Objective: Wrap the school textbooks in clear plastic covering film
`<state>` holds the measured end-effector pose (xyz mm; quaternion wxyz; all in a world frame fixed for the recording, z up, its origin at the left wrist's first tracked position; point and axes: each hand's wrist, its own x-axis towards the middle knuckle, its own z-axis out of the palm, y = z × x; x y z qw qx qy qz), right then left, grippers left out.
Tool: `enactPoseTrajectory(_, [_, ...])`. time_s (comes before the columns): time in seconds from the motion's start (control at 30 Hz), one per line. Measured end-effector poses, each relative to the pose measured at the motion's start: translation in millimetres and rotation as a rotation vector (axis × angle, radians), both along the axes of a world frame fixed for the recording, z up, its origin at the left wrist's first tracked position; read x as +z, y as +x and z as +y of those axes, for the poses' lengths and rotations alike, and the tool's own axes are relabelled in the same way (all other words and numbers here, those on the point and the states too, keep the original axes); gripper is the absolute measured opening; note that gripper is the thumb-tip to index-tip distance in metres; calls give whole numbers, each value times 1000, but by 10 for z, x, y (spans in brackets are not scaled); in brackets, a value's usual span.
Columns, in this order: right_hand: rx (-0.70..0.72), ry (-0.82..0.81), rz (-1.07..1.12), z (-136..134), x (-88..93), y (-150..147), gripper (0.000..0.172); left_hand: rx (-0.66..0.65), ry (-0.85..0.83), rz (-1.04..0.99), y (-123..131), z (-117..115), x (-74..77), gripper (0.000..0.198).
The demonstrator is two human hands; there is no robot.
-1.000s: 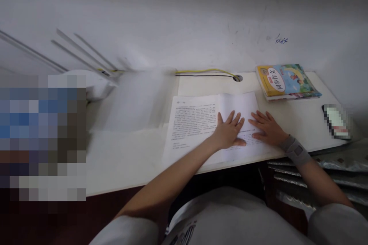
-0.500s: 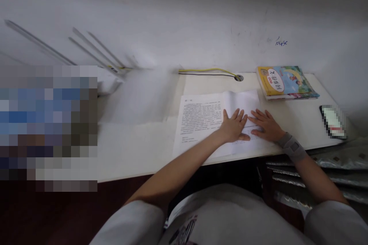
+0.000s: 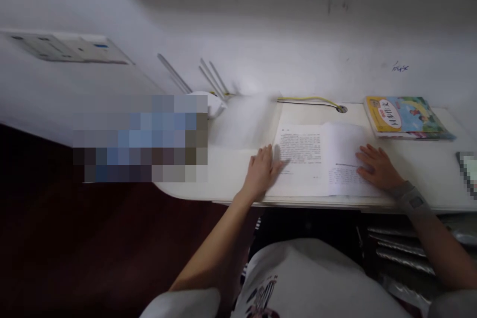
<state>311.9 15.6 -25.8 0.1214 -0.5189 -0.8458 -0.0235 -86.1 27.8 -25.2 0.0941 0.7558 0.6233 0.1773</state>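
An open book (image 3: pixel 301 184) with printed pages lies on the white desk (image 3: pixel 186 179) in front of me. My left hand (image 3: pixel 262 171) rests at the book's left edge, fingers stretched out and thumb over the left page. My right hand (image 3: pixel 378 165) lies flat on the right page near its outer edge, fingers spread. A grey band with a small rectangular face circles the right wrist. The right page carries text low down and looks pale above. Neither hand grips anything visible.
Colourful books (image 3: pixel 404 117) are stacked at the back right. A phone-like device (image 3: pixel 470 171), partly blurred out, lies at the right. A yellow cable (image 3: pixel 309 99) enters a desk hole (image 3: pixel 342 109). Left stand a white device with antennas (image 3: pixel 216 105) and a pale blurry sheet (image 3: pixel 244 121).
My left hand has moved from the right page to the book's left edge. My right hand stays on the right page, shifted slightly outward. The view has swung left.
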Motion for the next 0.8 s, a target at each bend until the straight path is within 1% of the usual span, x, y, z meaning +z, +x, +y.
enactPoseTrajectory(0.07, [25,24,-28,-26,66,-130,46,-18,-21,-5,-50,-43,-17,65])
enactPoseTrajectory(0.13, [84,14,-41,-61,127,-288,45,-38,-13,-12,-28,-71,2,63])
enactPoseTrajectory(0.2, [142,-27,-35,-95,157,-424,45,-57,-23,-26,8,-84,30,61])
enactPoseTrajectory(0.27, [170,-76,-18,-120,145,-504,46,-68,-48,-72,30,-84,44,59])
enactPoseTrajectory(0.33, [174,-107,-10,-133,108,-531,48,-49,-72,-195,37,-72,42,55])
enactPoseTrajectory(0.43, [177,-103,-18,-135,62,-540,49,26,-147,-542,45,-45,61,53])
enactPoseTrajectory(0.53, [187,-92,-11,-129,65,-576,49,84,-261,-900,62,-19,174,54])
enactPoseTrajectory(0.6, [190,-94,-1,-130,75,-604,49,104,-289,-1060,78,-6,288,54])
enactPoseTrajectory(0.7, [182,-88,4,-142,71,-617,50,93,-265,-1166,125,8,436,55])
enactPoseTrajectory(0.73, [179,-85,1,-146,64,-614,50,64,-269,-1168,148,14,468,54])
enactPoseTrajectory(0.8, [177,-80,-10,-151,52,-603,51,-47,-299,-1110,200,27,507,51])
